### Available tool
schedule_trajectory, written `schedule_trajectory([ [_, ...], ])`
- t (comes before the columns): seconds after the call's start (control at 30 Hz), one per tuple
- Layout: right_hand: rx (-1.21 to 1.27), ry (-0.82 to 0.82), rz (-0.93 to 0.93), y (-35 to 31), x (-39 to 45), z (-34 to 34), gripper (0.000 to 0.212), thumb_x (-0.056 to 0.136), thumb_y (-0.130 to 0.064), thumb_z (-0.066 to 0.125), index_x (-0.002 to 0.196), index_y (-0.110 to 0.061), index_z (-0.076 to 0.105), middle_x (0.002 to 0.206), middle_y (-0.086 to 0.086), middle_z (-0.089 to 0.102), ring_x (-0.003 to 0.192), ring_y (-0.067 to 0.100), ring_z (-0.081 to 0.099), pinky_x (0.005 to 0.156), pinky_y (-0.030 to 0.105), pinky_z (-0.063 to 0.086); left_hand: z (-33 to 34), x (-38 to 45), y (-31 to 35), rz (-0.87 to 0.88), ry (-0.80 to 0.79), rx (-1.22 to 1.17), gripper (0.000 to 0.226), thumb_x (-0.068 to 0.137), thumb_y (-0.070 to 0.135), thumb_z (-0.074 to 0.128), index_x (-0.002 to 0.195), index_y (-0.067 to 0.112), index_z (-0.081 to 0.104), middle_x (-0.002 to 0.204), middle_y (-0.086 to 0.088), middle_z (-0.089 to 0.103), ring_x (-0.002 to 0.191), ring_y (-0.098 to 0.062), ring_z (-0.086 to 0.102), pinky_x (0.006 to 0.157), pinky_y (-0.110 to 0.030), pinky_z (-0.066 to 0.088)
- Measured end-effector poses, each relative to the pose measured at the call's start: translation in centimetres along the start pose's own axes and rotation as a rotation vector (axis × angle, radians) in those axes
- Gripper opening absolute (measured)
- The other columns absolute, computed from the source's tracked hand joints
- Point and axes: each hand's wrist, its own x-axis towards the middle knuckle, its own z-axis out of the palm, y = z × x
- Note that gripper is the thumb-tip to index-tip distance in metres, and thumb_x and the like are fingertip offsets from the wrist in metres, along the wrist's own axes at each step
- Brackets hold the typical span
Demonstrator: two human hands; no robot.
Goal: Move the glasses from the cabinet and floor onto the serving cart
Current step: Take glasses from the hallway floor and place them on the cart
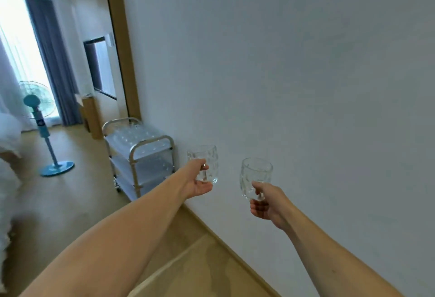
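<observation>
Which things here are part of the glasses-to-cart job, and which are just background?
Job: left hand holding a glass; right hand holding a stemmed glass; serving cart with glasses already on top.

Background: standing fan, curtain, wall screen.

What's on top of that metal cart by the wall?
The top shelf of the serving cart carries rows of clear glasses, blurred and too many to count. The lower shelves seem to hold more, partly hidden by the frame. Each hand, left and right, carries another glass.
</observation>
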Motion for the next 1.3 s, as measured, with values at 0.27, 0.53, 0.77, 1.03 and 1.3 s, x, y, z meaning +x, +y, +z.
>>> schedule_trajectory([
  [0.27, -0.017, -0.157, 0.027, -0.9, 7.7, 21.1, 0.019, 0.095, -0.023, 0.063, 0.088, -0.008, 0.055, 0.072, 0.016, 0.058, 0.062, 0.025, 0.057, 0.061, 0.036, 0.056, -19.1, 6.0, 5.7, 0.037, 0.144, 0.017, 0.029, 0.101, 0.040, 0.056, 0.103, 0.011, 0.061, 0.111, -0.024, 0.061, 0.104, -0.035, 0.065, 0.091, -0.044, 0.056],
  [0.53, -0.130, -0.322, 0.110, -2.0, 16.5, 37.7, 0.016, 0.097, -0.025, 0.060, 0.095, -0.009, 0.060, 0.070, 0.013, 0.053, 0.061, 0.022, 0.054, 0.057, 0.034, 0.055, -33.8, 13.1, 9.8, 0.006, 0.336, -0.043, 0.032, 0.101, 0.043, 0.054, 0.105, 0.011, 0.060, 0.106, -0.023, 0.060, 0.094, -0.032, 0.063, 0.077, -0.039, 0.057],
  [0.77, -0.182, -0.480, 0.139, -4.0, 27.1, 50.2, 0.018, 0.096, -0.027, 0.061, 0.090, -0.010, 0.058, 0.063, 0.010, 0.054, 0.054, 0.019, 0.052, 0.059, 0.033, 0.056, -42.2, 22.2, 14.8, 0.025, 0.460, -0.131, 0.030, 0.102, 0.041, 0.054, 0.105, 0.011, 0.058, 0.108, -0.025, 0.056, 0.092, -0.033, 0.061, 0.083, -0.041, 0.056],
  [1.03, -0.272, -0.623, 0.077, -9.0, 38.8, 61.7, 0.020, 0.098, -0.025, 0.059, 0.103, -0.005, 0.060, 0.078, 0.014, 0.055, 0.067, 0.023, 0.056, 0.059, 0.032, 0.055, -48.3, 32.8, 22.2, 0.016, 0.578, -0.178, 0.029, 0.101, 0.039, 0.055, 0.098, 0.010, 0.057, 0.099, -0.022, 0.054, 0.086, -0.031, 0.057, 0.079, -0.039, 0.056],
  [1.3, -0.307, -0.629, 0.086, -11.3, 47.6, 72.2, 0.025, 0.096, -0.024, 0.061, 0.106, -0.001, 0.063, 0.074, 0.015, 0.059, 0.063, 0.024, 0.059, 0.061, 0.035, 0.057, -55.2, 42.2, 27.6, 0.038, 0.572, -0.269, 0.026, 0.101, 0.033, 0.058, 0.099, 0.007, 0.059, 0.100, -0.024, 0.055, 0.089, -0.034, 0.058, 0.088, -0.043, 0.056],
])
